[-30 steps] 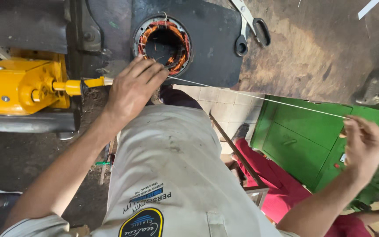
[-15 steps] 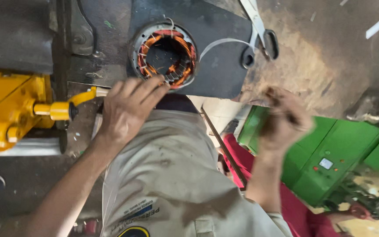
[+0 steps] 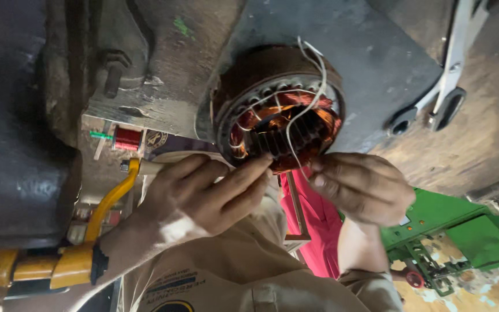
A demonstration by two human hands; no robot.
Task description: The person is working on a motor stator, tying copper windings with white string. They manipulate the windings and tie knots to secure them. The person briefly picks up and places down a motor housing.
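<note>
Both hands work at the round metal stator with copper windings (image 3: 278,124): left hand (image 3: 203,193) fingers rest open on its rim, right hand (image 3: 362,188) pinches the thin white cord (image 3: 313,92). A hard tug could snap the cord or nick the windings.

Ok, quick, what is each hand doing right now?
Left hand: fingers stretched out, tips resting on the rim of the motor stator, nothing gripped.
Right hand: curled, pinching the white string at the stator.
</note>
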